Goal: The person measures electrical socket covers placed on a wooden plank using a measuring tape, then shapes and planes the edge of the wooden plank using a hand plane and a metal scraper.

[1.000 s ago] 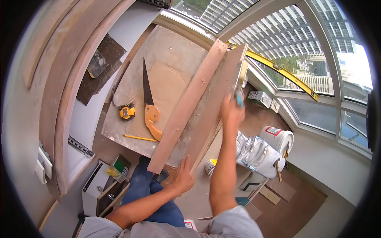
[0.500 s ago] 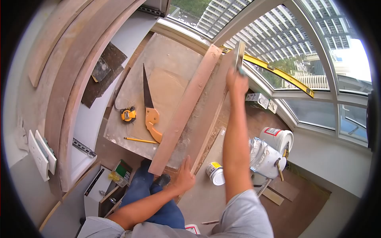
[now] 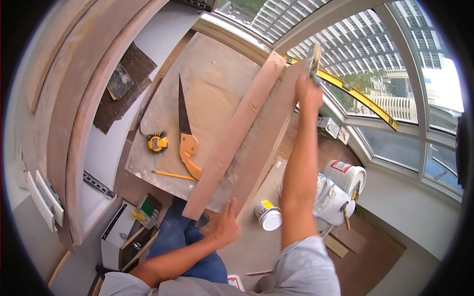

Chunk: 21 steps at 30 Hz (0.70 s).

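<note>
My right hand (image 3: 309,92) reaches to the far end of a long wooden board (image 3: 269,133), gripping a flat, pale-faced sanding block (image 3: 314,61) with a teal part at its grip. The block is slightly blurred, and I cannot tell whether its face touches the wood. At the near end of this board, my left hand (image 3: 227,228) rests with fingers stretched along the edge. A second board (image 3: 237,133) lies alongside to the left. Left of that, on the dusty worktop (image 3: 217,59), are a handsaw (image 3: 188,150) with an orange handle, a tape measure (image 3: 157,142) and a yellow pencil (image 3: 172,175).
A yellow spirit level (image 3: 358,93) leans by the windows. To the right are a white bucket (image 3: 345,175), a plastic-wrapped container (image 3: 331,197) and a small tub (image 3: 269,217). Curved wooden panels (image 3: 74,98) line the left side. An open drawer unit (image 3: 118,232) stands near my legs.
My right hand has moved the sanding block a little farther away and to the right at the board's far end. My left hand stays at the near end. The view has shifted slightly.
</note>
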Tool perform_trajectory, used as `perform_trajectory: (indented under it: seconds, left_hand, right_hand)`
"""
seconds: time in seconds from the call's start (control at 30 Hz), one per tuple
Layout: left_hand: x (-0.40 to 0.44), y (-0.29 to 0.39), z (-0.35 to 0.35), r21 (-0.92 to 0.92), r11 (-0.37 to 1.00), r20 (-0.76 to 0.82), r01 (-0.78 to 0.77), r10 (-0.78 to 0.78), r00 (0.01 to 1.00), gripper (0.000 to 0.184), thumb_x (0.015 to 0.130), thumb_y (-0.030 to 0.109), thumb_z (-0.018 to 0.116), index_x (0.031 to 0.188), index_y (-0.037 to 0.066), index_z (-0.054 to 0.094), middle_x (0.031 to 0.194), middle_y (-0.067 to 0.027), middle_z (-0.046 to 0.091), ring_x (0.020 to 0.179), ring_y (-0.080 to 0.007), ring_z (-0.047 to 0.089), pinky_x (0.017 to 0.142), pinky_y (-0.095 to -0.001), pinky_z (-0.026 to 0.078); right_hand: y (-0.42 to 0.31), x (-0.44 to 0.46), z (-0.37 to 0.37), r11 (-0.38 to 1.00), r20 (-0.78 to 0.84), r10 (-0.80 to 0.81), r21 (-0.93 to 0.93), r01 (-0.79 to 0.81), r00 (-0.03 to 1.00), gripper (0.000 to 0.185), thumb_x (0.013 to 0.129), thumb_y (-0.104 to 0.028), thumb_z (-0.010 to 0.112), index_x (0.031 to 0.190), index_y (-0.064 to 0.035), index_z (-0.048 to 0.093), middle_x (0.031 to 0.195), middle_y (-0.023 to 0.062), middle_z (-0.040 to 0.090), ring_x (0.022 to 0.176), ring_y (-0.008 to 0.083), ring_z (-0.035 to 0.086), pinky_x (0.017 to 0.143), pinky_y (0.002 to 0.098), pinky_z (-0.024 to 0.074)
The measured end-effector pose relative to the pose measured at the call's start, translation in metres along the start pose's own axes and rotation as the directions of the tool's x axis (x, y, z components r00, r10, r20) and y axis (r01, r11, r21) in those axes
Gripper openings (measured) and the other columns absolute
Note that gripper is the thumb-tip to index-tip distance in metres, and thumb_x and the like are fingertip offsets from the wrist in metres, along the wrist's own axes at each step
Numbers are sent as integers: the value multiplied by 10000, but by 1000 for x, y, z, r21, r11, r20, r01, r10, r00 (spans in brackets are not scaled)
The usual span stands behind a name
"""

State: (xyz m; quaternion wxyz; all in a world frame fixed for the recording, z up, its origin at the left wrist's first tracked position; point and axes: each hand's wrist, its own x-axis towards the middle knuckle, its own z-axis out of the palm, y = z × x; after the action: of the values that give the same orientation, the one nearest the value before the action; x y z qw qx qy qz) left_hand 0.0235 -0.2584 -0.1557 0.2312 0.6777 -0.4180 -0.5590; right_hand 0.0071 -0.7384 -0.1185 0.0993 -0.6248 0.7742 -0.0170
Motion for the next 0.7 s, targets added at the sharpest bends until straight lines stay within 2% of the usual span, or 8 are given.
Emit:
perform_trajectory:
  seconds: [0.13, 0.27, 0.33, 0.4, 0.47, 0.57, 0.6, 0.7]
  left_hand:
    - [-1, 2, -1, 13, 1000, 21, 0, -1, 1000, 897, 815, 52, 618, 1567, -52, 142, 1534, -378, 278, 1449, -506, 282, 1208, -495, 271]
    - [-4, -2, 3, 16, 1000, 18, -16, 16, 1000, 897, 810, 45, 620, 1566, -49, 145, 1524, -373, 294, 1440, -503, 300, 1202, -497, 280]
    - [-8, -6, 10, 4, 1000, 0, -19, 19, 1000, 893, 810, 39, 614, 1565, -50, 145, 1521, -370, 298, 1435, -504, 303, 1200, -502, 281]
    - [-3, -6, 10, -5, 1000, -25, -27, 27, 999, 889, 809, 34, 608, 1564, -51, 145, 1518, -367, 302, 1431, -506, 307, 1197, -506, 283]
    - [-3, -4, 9, -58, 998, -15, -14, 13, 1000, 890, 807, 27, 602, 1564, -53, 140, 1517, -366, 299, 1421, -519, 306, 1194, -517, 282]
    - [-5, -4, 10, -40, 999, -34, -25, 24, 999, 886, 809, 30, 600, 1559, -66, 137, 1518, -366, 298, 1420, -527, 301, 1194, -523, 278]
    - [-4, -6, 11, -38, 999, -34, -22, 20, 999, 886, 809, 30, 600, 1559, -66, 137, 1518, -366, 298, 1420, -527, 301, 1194, -523, 278]
    - [-3, -10, 13, -32, 997, -33, -73, 72, 997, 869, 822, 33, 592, 1553, -80, 135, 1532, -364, 284, 1432, -526, 283, 1196, -525, 270]
  right_hand:
    - [-25, 92, -6, 999, -45, -13, 42, 15, 999, 722, 931, -540, 389, 1241, 56, 654, 1293, 330, 612, 1224, 475, 592, 1047, 530, 462]
    - [-21, 83, -8, 999, -4, -26, 35, 26, 1000, 755, 916, -549, 417, 1291, 78, 607, 1329, 329, 591, 1262, 461, 572, 1058, 517, 450]
    - [-10, 57, -2, 998, -45, -17, 54, 19, 999, 732, 921, -547, 414, 1243, 72, 637, 1323, 333, 592, 1238, 462, 587, 1041, 514, 463]
    - [2, 19, -1, 997, -40, -34, 68, 36, 999, 695, 927, -546, 456, 1223, 50, 656, 1279, 331, 616, 1202, 472, 602, 1029, 518, 470]
    - [25, -32, 15, 992, -183, -59, 96, 78, 981, 565, 909, -507, 537, 1096, 5, 688, 1084, 326, 684, 1041, 474, 669, 934, 544, 519]
    - [52, -157, 7, 986, -193, -35, 154, 65, 981, 418, 934, -409, 584, 1081, -21, 628, 919, 322, 691, 893, 508, 678, 816, 569, 542]
    - [64, -200, 4, 976, -110, -20, 213, 44, 994, 400, 942, -387, 598, 1107, -23, 612, 891, 304, 697, 879, 503, 679, 797, 580, 537]
    - [107, -327, 19, 963, -66, 40, 268, -21, 997, 326, 929, -338, 647, 1090, -56, 621, 851, 254, 709, 819, 468, 693, 713, 543, 548]
